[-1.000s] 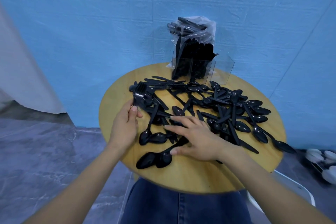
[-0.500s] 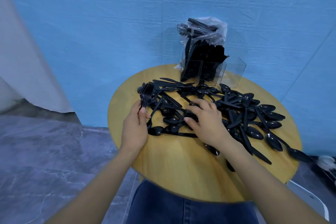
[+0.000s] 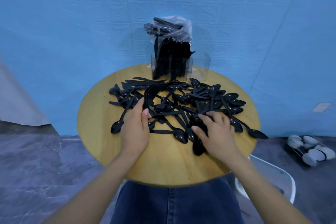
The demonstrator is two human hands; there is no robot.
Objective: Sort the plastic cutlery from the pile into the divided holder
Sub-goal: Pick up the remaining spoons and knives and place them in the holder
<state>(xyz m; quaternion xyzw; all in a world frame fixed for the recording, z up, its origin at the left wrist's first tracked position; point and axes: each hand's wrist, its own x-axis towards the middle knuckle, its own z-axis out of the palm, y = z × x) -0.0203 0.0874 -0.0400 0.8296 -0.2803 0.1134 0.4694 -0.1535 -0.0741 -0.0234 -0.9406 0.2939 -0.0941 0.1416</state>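
A pile of black plastic cutlery [image 3: 181, 100] is spread over a round wooden table [image 3: 163, 160]. At the table's far edge stands a clear divided holder [image 3: 171, 68]; its left compartments are packed with black cutlery and the right compartment [image 3: 201, 68] looks empty. My left hand [image 3: 135, 127] grips a small stack of black forks [image 3: 148, 94] that sticks up from my fist above the pile. My right hand [image 3: 216, 132] lies on the spoons at the pile's near right, fingers spread and slightly bent, thumb beside a spoon bowl [image 3: 189, 133].
A clear plastic bag of black cutlery [image 3: 169, 27] leans on the blue wall behind the holder. A white chair [image 3: 272, 178] is at lower right. A rack of white spoons [image 3: 309, 149] lies on the grey floor at right. My blue jeans [image 3: 172, 203] are under the table.
My right hand has moved from the pile's middle to its near right side. The left hand still holds the forks, and the view has shifted a little.
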